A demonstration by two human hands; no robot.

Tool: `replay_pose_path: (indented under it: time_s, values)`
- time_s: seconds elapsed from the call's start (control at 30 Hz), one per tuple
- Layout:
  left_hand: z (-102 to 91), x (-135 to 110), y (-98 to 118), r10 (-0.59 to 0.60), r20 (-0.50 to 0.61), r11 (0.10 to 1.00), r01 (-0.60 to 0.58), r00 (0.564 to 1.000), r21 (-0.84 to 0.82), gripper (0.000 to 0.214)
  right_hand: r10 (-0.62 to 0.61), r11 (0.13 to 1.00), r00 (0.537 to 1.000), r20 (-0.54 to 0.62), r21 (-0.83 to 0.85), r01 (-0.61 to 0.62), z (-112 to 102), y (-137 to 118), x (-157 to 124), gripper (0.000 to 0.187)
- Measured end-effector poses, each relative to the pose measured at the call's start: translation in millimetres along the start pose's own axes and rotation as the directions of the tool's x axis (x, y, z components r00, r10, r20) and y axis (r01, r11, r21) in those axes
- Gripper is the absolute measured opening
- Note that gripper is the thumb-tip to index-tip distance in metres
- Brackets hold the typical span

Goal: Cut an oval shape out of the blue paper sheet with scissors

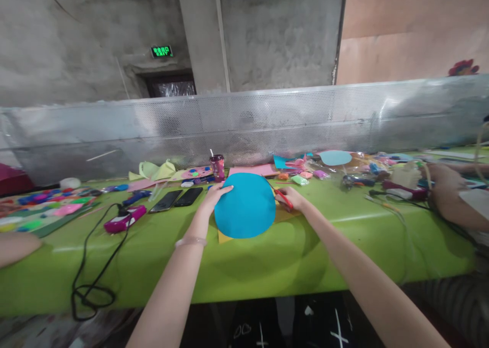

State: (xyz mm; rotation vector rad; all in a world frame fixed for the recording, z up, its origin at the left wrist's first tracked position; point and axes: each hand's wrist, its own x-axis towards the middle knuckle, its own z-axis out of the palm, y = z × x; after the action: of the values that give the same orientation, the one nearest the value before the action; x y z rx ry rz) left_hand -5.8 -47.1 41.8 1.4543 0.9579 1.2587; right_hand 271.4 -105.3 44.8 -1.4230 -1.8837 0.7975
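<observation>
A rounded sheet of blue paper point(244, 208) is held up over the table in front of me. My left hand point(218, 195) grips its upper left edge, thumb on the near face and the other fingers hidden behind it. At the paper's right edge, my right hand point(292, 200) is closed around red-handled scissors point(284, 199). The dark blades point up and left, close to the paper's edge; I cannot tell whether they touch it. Beneath the blue paper, a yellow-orange sheet point(225, 237) shows on the table.
Two phones point(189, 196) and a purple power strip point(125, 219) with a black cord are to the left. Behind stand a lidded drink cup point(217, 168) and small coloured packets point(300, 180). Another person's arm point(451, 195) is at right, another point(17, 248) at left. A perforated metal barrier point(267, 129) runs behind the green table point(244, 274).
</observation>
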Motion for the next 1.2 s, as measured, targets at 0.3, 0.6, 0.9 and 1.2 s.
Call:
replay_pose_path:
  time_s: [0.3, 0.6, 0.9, 1.2]
  values:
    - [-0.5, 2.2, -2.2, 0.010, 0.003, 1.000, -0.010, 1.000, -0.019, 0.040, -0.020, 0.999, 1.000, -0.006, 0.041, 0.020, 0.0, 2.8, 2.6, 0.030]
    - [-1.3, 1.9, -1.9, 0.017, 0.000, 1.000, -0.017, 1.000, -0.024, 0.037, -0.068, 0.987, 0.997, 0.026, 0.148, 0.064, 0.7, -6.9, -7.0, 0.035]
    - [-1.1, -0.1, -0.6, -0.012, 0.018, 1.000, 0.012, 1.000, -0.007, 0.041, -0.099, 0.977, 0.994, 0.049, 0.195, 0.087, -0.4, -8.3, -6.5, 0.034]
    - [-1.0, 2.2, -2.2, -0.009, 0.019, 1.000, 0.009, 1.000, -0.002, 0.044, -0.115, 0.974, 0.992, 0.042, 0.199, 0.105, -0.2, -3.9, -4.3, 0.032]
